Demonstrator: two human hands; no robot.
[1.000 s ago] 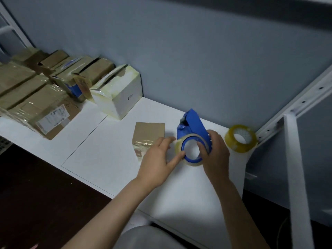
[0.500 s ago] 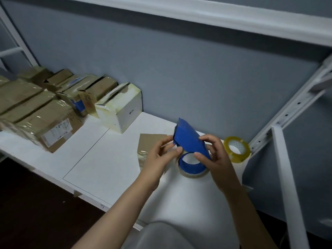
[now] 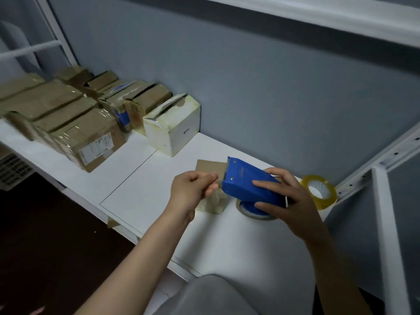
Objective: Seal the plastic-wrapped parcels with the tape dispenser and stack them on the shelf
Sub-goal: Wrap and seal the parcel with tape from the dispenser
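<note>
tape dispenser point(image 3: 246, 181) is the blue one, up off the shelf and tilted, with its cutter end toward the left hand point(image 3: 193, 192). the right hand point(image 3: 289, 201) has it gripped round the back half, fingers curled over the top and thumb underneath. its roll of clear tape point(image 3: 254, 213) hangs under the body and looks like it's touching the board. the left hand's thumb and forefinger are pinched together right at the dispenser's mouth, other fingers curled in. can't tell if there's a tape end between them, it's too clear and blurry.

just behind and under that left hand is a small brown parcel point(image 3: 210, 167) in plastic wrap, lying flat on the white shelf board point(image 3: 147, 192).

a spare yellowish tape roll point(image 3: 327, 192) sits at the right end by the white metal upright point(image 3: 386, 223). grey-blue wall point(image 3: 250, 87) behind, another white shelf point(image 3: 318, 14) overhead, dark floor point(image 3: 45, 246) to the left.

further left along the board there's a white box point(image 3: 172, 133) with messy taped flaps, then a bunch of brown wrapped cartons point(image 3: 68, 123) packed side by side. can't see inside any of them.
</note>
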